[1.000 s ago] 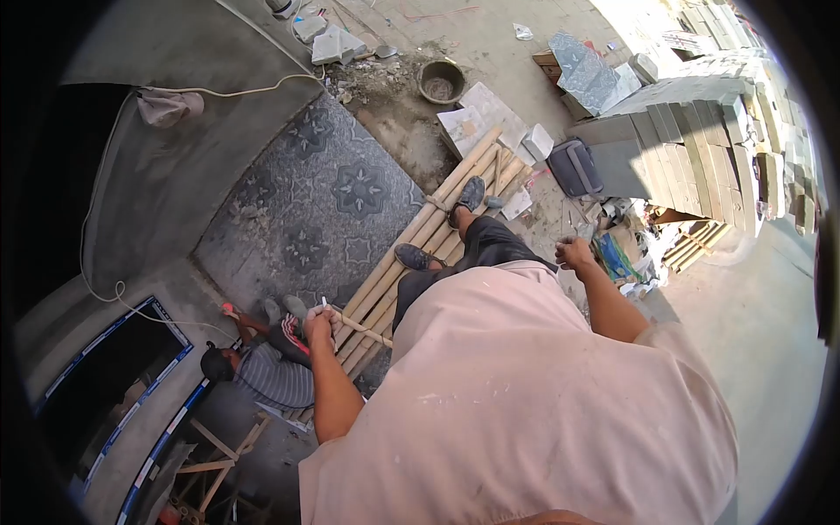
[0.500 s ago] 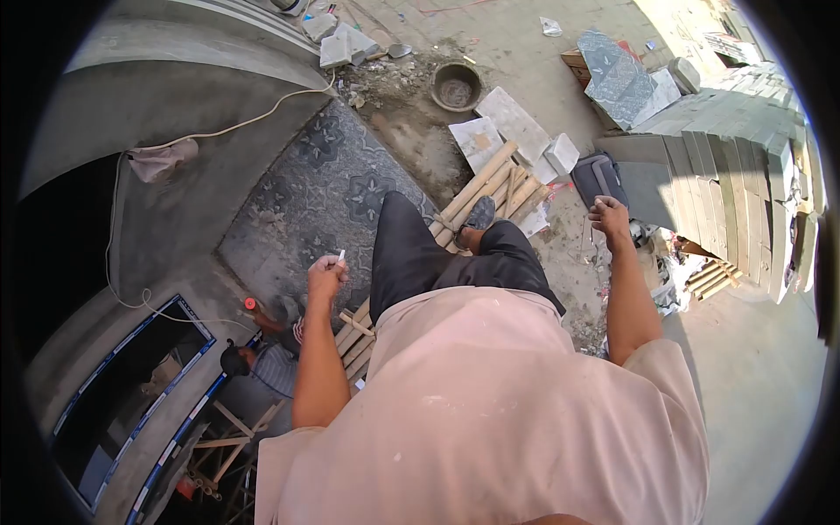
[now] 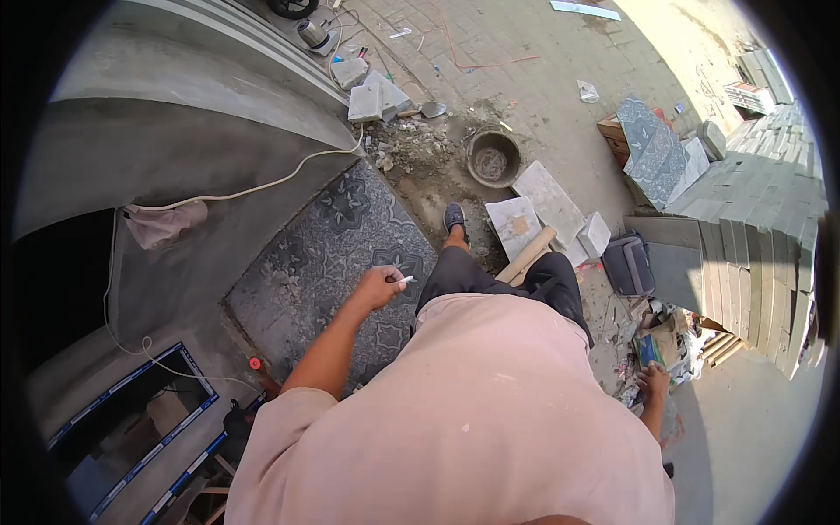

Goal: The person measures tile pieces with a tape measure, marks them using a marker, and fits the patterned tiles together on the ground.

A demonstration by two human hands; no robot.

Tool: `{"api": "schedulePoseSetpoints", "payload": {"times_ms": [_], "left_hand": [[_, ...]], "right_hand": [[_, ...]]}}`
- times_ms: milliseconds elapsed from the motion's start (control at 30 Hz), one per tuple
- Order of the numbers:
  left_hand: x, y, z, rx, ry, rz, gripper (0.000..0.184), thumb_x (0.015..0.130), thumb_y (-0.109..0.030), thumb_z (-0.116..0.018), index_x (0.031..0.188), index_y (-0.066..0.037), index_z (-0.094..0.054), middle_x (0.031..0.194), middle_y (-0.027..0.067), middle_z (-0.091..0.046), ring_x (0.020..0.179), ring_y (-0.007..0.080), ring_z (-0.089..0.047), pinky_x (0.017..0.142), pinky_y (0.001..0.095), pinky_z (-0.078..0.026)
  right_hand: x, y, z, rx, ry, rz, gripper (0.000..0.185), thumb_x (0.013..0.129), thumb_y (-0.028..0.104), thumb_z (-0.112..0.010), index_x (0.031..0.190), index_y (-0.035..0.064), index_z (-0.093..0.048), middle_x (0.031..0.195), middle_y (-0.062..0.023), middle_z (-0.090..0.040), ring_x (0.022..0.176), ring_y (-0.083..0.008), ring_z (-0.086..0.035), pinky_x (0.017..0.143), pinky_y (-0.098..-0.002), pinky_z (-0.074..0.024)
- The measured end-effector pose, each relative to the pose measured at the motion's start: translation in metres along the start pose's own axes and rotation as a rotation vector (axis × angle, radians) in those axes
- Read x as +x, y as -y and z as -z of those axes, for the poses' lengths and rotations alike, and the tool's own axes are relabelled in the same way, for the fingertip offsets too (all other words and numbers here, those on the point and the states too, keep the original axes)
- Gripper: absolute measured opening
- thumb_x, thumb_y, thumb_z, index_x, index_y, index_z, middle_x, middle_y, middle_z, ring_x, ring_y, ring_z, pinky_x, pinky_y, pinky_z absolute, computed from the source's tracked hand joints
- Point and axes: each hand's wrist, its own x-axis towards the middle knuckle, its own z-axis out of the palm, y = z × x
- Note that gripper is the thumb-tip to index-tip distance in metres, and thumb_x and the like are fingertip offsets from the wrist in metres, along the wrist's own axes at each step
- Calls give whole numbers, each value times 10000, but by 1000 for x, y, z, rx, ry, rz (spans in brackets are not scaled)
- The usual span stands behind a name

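Observation:
My left hand (image 3: 380, 287) is closed on a small white stick (image 3: 406, 280), held over the dark patterned tiles (image 3: 328, 229). My right hand (image 3: 654, 381) hangs low at the right, its fingers curled, near a heap of bags and rubbish (image 3: 669, 339); whether it holds anything is too small to tell. One shoe (image 3: 454, 216) is on the dirt just beyond the tiles. Bamboo poles (image 3: 528, 254) show between my legs, mostly hidden by my body.
A round bucket (image 3: 493, 159) stands ahead beside pale slabs (image 3: 549, 197). At the right are a dark bag (image 3: 628, 264) and stacked tiles (image 3: 744, 271). A cable (image 3: 280, 185) runs along the left wall. A co-worker's arm (image 3: 269, 381) shows at the lower left.
My body has moved forward past most of the bamboo poles, one foot now on the dirt. My left hand has swung forward and my right hand back. The co-worker is mostly out of sight.

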Motion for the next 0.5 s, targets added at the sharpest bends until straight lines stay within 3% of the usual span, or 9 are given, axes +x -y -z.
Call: {"api": "schedulePoseSetpoints", "payload": {"times_ms": [33,133,200,233,300,333,400,433,500], "left_hand": [[30,9,5,-32,106,-39,125,813,-108,-688,889,-14,-659,722,52,-643,550,118,-579,524,276,-455],[174,90,-1,-328,74,-21,143,825,-135,-681,901,-15,-663,717,54,-645,519,128,-577,508,284,-458],[234,136,-11,-580,-282,172,98,865,-131,-615,890,-39,-635,713,47,-640,497,114,-540,463,257,-412],[238,156,-20,-603,-259,228,98,865,-131,-615,890,-39,-635,713,47,-640,497,114,-540,463,257,-412],[237,173,-24,-1152,-616,464,168,917,-150,-514,798,-44,-567,626,43,-564,436,129,-455,434,272,-371],[239,176,-9,-1167,-610,437,168,917,-150,-514,798,-44,-567,626,43,-564,436,129,-455,434,272,-371],[239,186,24,-2004,-530,588,211,958,-174,-422,792,-57,-479,660,73,-539,457,155,-434,437,324,-369],[257,187,57,-2155,-545,450,274,982,-234,-356,798,-57,-458,670,83,-526,476,162,-420,448,322,-355],[273,161,130,-2347,-695,312,451,1012,-399,-189,827,-52,-411,672,98,-480,506,165,-390,467,316,-316]], "right_hand": [[31,-23,9,128,88,-4,258,915,181,-565,1118,25,-531,717,-62,-571,542,-159,-569,423,-236,-433],[65,-39,-45,77,-187,-63,219,915,208,-556,1085,74,-524,743,-86,-563,531,-173,-553,405,-267,-418],[54,-19,-126,18,-86,-99,220,917,204,-552,1089,70,-523,746,-81,-561,532,-169,-551,405,-271,-415],[35,7,-173,-39,-21,-114,221,918,202,-550,1091,67,-522,747,-78,-560,532,-167,-550,406,-272,-414],[13,70,-262,-134,97,-100,223,920,199,-546,1095,63,-521,749,-73,-559,533,-163,-547,406,-276,-411],[6,105,-284,-185,104,-75,224,921,197,-544,1097,61,-521,750,-71,-558,534,-161,-546,406,-277,-409],[13,192,-287,-311,37,14,225,923,193,-540,1102,56,-519,752,-65,-556,535,-158,-544,407,-281,-407],[39,240,-258,-494,-39,86,314,918,254,-546,1171,70,-520,785,-93,-584,571,-183,-573,463,-316,-453],[40,360,-218,-504,-53,234,268,922,255,-565,1114,67,-563,796,-31,-563,572,-139,-548,474,-252,-415]]}}
